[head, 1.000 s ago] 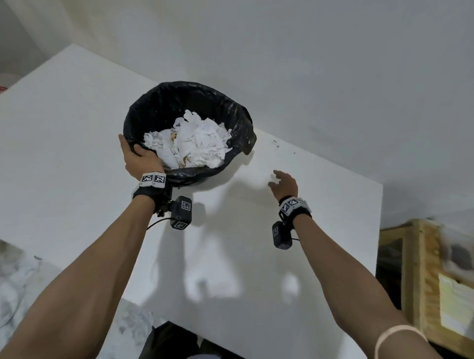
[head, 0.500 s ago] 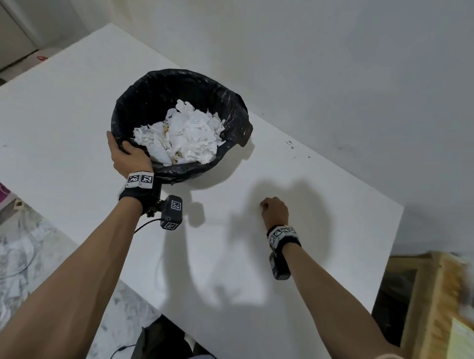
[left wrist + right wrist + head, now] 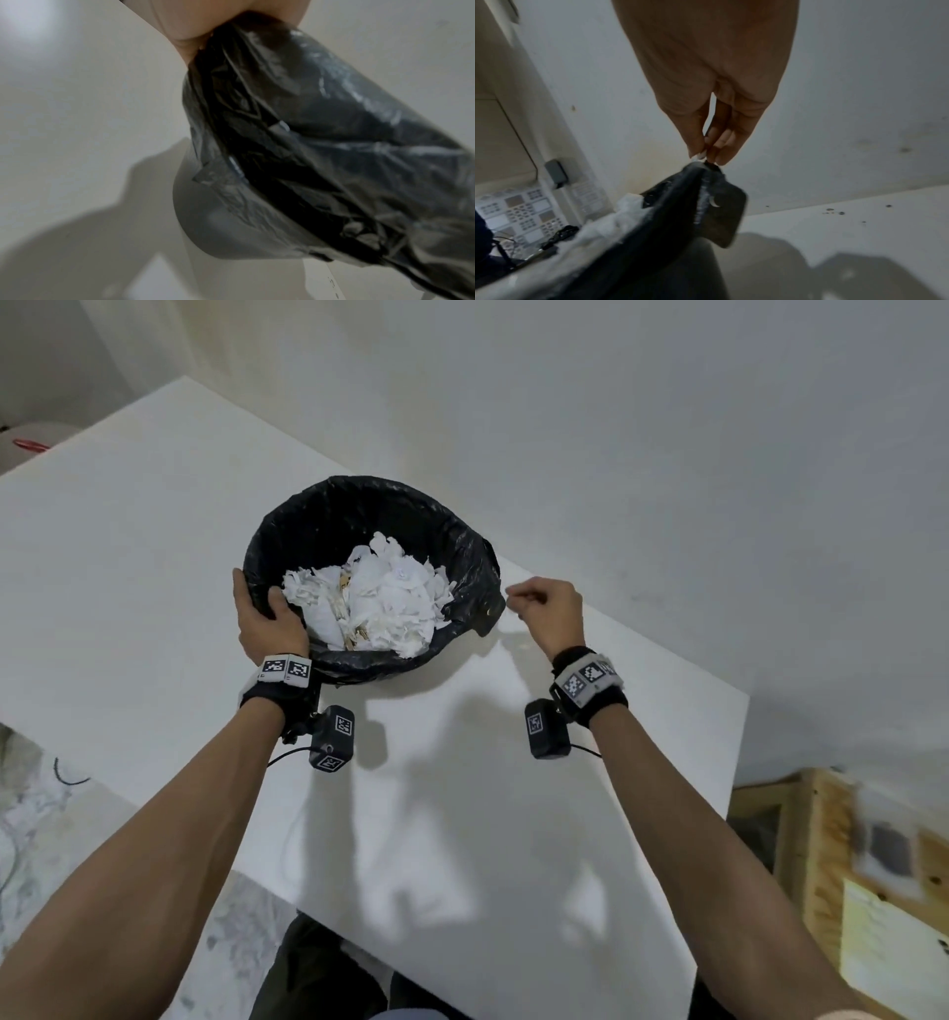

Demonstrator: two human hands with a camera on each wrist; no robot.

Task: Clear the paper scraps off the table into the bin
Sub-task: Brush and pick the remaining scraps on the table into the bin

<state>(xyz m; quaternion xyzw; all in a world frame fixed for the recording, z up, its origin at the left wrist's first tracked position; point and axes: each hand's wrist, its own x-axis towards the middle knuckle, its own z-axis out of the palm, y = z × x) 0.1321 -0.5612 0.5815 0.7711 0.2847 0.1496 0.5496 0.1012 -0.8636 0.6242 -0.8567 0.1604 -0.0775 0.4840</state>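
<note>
Table (image 3: 154, 608) first, since it carries everything: the white top looks nearly clear of scraps, with only a few dark specks near the wall in the right wrist view, so the job seems close to done. Next in size is the bin (image 3: 369, 526), lined with a black bag (image 3: 334, 142) and tipped toward the person, its heap of paper scraps (image 3: 375, 603) sitting well inside. To finish the step well, I judge the right hand (image 3: 547, 613) should travel past the rim until it is over the heap and only then part its fingertips, because a scrap this light can drift or cling to skin (a small rub of thumb on finger would free it); the bin should stay tilted and steady meanwhile. The left hand (image 3: 267, 618) grips the near rim, thumb inside on the bag and fingers wrapped around the outside, wrist low beside the table. The right hand is raised just beside the bin's right edge, fingers bunched and pointing at the rim, and its fingertips (image 3: 700, 156) pinch a tiny white scrap (image 3: 696, 160), hard to make out, right above the bag's folded corner.
</note>
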